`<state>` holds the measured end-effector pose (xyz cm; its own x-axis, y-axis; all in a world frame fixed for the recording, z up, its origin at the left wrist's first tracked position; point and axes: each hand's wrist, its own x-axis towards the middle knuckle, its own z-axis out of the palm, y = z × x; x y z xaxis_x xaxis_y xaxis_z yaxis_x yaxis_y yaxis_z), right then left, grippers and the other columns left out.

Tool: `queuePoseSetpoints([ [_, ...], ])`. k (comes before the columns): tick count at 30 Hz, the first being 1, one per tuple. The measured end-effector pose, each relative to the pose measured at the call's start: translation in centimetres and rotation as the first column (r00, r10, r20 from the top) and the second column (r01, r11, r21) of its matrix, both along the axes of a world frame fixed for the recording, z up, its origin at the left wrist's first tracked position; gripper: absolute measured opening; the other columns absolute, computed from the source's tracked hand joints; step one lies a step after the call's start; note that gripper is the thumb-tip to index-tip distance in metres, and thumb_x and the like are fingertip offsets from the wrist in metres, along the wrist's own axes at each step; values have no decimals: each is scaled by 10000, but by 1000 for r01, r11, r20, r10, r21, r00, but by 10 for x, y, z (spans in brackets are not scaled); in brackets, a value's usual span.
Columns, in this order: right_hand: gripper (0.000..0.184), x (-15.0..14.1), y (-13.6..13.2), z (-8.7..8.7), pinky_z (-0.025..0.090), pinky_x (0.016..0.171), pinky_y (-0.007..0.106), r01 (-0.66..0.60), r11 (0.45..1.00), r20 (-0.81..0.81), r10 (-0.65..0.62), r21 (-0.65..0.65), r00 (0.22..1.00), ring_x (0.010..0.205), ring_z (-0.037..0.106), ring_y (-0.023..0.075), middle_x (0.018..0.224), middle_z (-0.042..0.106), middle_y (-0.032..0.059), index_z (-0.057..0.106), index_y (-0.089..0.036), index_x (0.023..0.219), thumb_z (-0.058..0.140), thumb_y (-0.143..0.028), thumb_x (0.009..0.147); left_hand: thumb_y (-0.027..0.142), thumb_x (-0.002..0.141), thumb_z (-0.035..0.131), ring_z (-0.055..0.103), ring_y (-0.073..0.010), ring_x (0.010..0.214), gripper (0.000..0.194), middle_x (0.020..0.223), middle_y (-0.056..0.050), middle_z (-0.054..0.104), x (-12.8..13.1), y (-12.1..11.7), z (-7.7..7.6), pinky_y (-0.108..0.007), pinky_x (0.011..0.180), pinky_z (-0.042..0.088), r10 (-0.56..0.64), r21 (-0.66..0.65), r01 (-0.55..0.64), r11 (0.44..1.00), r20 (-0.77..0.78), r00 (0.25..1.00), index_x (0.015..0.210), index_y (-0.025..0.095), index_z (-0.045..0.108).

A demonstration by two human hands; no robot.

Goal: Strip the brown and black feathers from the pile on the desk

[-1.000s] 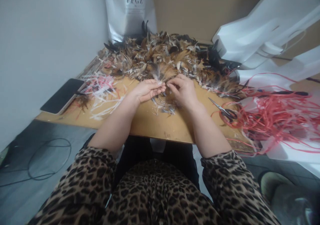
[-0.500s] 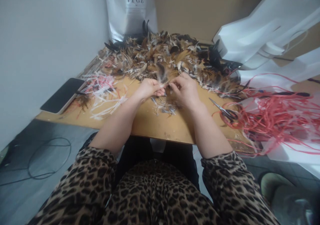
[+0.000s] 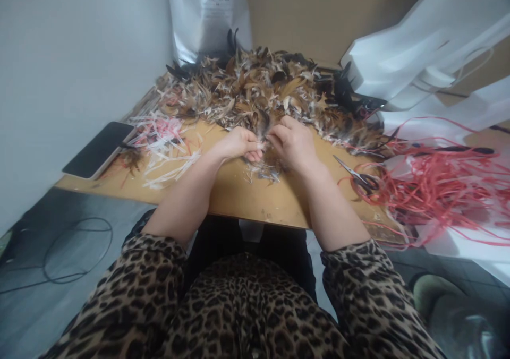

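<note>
A big heap of brown, black and white feathers [image 3: 255,91] covers the back of the wooden table [image 3: 239,194]. My left hand [image 3: 237,144] and my right hand [image 3: 292,144] meet at the heap's near edge. Both are closed in a pinch on a small bunch of feathers [image 3: 263,125] held between their fingertips. Loose feather scraps [image 3: 263,172] lie on the table just under my hands.
A dark phone [image 3: 99,149] lies at the table's left edge beside white and pink strips [image 3: 165,146]. Scissors [image 3: 356,176] rest right of my right hand, next to tangled red cord [image 3: 438,184]. A silver bag [image 3: 211,16] stands behind; white bags [image 3: 430,45] at right.
My left hand's fingers have curled from fairly flat into a tighter pinch, and both hands have drawn closer together on the feather bunch.
</note>
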<state>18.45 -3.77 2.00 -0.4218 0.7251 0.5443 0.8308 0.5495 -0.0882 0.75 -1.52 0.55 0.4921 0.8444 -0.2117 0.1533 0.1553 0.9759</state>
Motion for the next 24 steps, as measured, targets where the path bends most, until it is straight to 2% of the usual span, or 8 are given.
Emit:
queuePoseSetpoints([
  [7, 255, 2, -10, 12, 266, 610, 314, -30, 993, 103, 42, -114, 994, 704, 436, 177, 776, 548, 85, 654, -158, 727, 447, -218, 863, 163, 750, 692, 620, -117, 455, 216, 540, -86, 652, 1, 5, -6, -203, 472, 491, 80, 21, -78, 997, -130, 988, 571, 84, 600],
  [13, 242, -8, -12, 18, 301, 643, 317, -165, 977, 56, 174, -136, 983, 754, 441, 188, 776, 555, 80, 682, -176, 758, 465, -219, 856, 151, 732, 699, 608, -123, 428, 232, 485, -77, 626, 3, -1, -1, -201, 444, 482, -93, 63, 104, 993, -152, 984, 540, 88, 585],
  [17, 193, -6, 0, 17, 338, 663, 309, -256, 947, -92, 242, -193, 966, 758, 467, 173, 770, 557, 62, 688, -172, 743, 516, -212, 821, 152, 767, 655, 611, -108, 441, 215, 478, -62, 623, 3, -5, 4, -183, 456, 485, -177, 119, 195, 974, -149, 973, 572, 77, 607],
  [21, 120, 3, 12, 17, 375, 655, 292, -321, 910, -309, 236, -263, 921, 698, 488, 141, 717, 557, 30, 672, -163, 681, 607, -227, 759, 134, 774, 633, 628, -116, 469, 178, 531, -72, 650, 4, -10, 9, -194, 468, 496, -212, 136, 231, 963, -141, 967, 607, 70, 628],
  [24, 106, 11, 19, 15, 392, 632, 280, -388, 846, -459, 199, -366, 866, 662, 500, 128, 676, 566, 12, 670, -165, 668, 674, -264, 707, 130, 755, 647, 637, -120, 485, 145, 555, -73, 661, 5, -14, 12, -199, 479, 504, -226, 132, 242, 961, -120, 967, 622, 71, 645],
])
